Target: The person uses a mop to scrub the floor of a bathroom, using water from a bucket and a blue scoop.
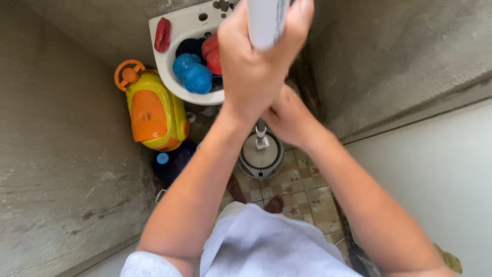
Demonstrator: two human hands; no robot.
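Two hands stacked on one white mop handle (265, 20): left hand (256, 61) clenched high, right hand (289, 118) gripping lower, steadying the upright pole. Straight beneath the fingers, round spin bucket (261, 156) on tiled floor. Beyond the knuckles, white basin (174, 31) crammed with blue and red toys; beside it, yellow-orange toy car (151, 110).
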